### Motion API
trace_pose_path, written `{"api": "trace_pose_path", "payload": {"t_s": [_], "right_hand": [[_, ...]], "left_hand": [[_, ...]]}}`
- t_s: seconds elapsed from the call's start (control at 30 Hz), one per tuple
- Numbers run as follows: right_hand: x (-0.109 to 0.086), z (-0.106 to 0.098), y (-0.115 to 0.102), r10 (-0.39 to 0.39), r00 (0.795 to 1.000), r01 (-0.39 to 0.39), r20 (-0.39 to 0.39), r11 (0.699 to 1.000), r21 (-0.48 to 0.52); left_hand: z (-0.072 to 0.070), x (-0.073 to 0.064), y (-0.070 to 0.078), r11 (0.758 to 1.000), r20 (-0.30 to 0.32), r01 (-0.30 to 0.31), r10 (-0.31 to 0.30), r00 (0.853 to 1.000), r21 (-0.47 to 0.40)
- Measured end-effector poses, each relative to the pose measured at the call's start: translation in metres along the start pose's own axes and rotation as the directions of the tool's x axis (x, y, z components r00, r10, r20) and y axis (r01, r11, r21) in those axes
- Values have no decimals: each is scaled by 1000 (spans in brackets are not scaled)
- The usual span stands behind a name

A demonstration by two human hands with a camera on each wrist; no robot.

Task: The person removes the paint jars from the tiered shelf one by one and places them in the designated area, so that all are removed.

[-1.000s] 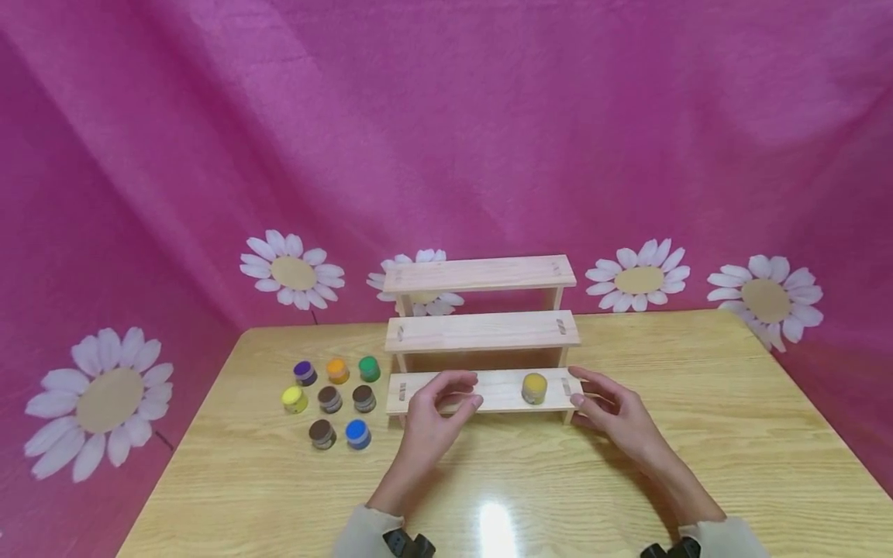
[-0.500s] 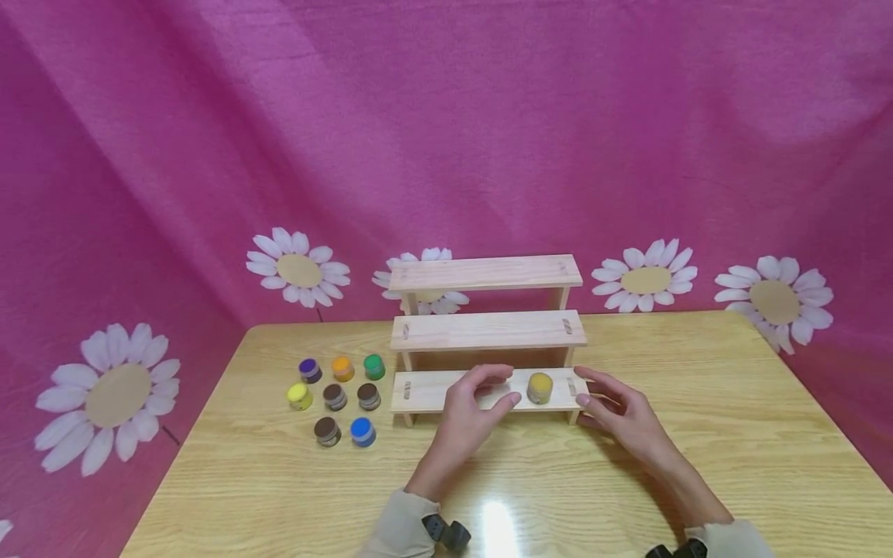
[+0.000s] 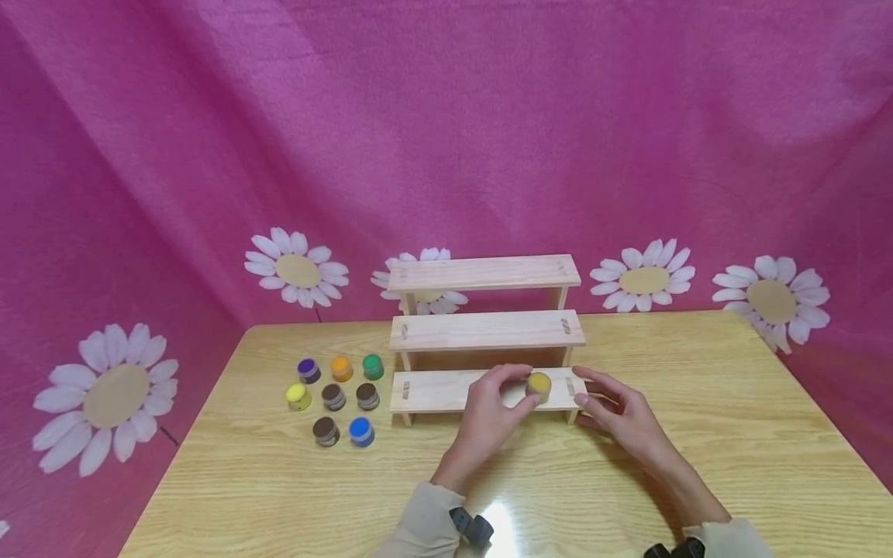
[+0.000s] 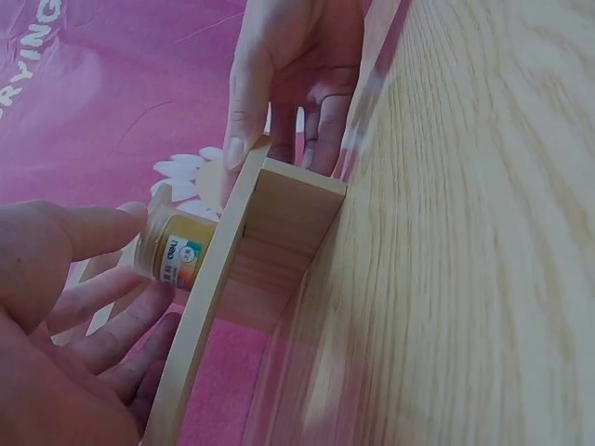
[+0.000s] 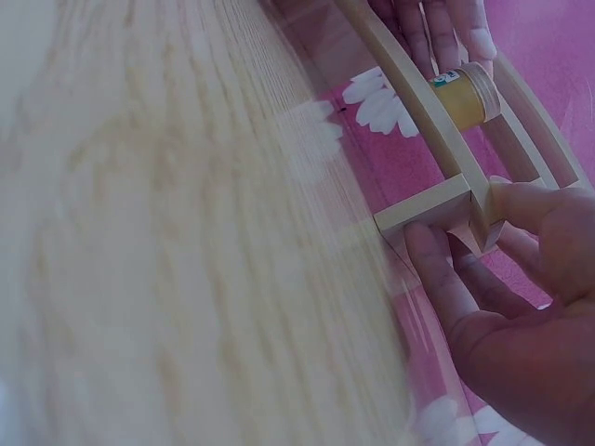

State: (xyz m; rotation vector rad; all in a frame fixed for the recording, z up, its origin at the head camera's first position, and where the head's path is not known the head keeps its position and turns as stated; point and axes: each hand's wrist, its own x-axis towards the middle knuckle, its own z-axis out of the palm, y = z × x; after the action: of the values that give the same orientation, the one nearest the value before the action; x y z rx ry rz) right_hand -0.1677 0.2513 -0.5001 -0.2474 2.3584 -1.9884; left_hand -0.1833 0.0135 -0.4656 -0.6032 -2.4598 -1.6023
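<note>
A small ochre-yellow paint jar with a printed label stands on the lowest step of a three-tier wooden shelf, toward its right end. My left hand pinches this jar from the left, thumb in front and fingers behind; in the left wrist view the thumb and fingers meet the lid end of the jar. At the right end of the same step, my right hand grips the shelf, the thumb at the board's edge and a finger against the end leg.
Left of the shelf, several paint jars stand grouped on the wooden table, among them a green jar, a blue jar and a yellow jar. A pink cloth with daisies hangs behind.
My left hand has moved right along the lowest step and closed on the ochre-yellow paint jar. My right hand stays at the shelf's right end.
</note>
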Motion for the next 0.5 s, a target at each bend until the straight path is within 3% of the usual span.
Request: {"api": "trace_pose_path", "payload": {"t_s": [0.5], "right_hand": [[0, 0, 0, 10, 1000, -10, 2, 1000, 0]], "left_hand": [[6, 2, 3, 1000, -41, 22, -21, 999, 22]]}}
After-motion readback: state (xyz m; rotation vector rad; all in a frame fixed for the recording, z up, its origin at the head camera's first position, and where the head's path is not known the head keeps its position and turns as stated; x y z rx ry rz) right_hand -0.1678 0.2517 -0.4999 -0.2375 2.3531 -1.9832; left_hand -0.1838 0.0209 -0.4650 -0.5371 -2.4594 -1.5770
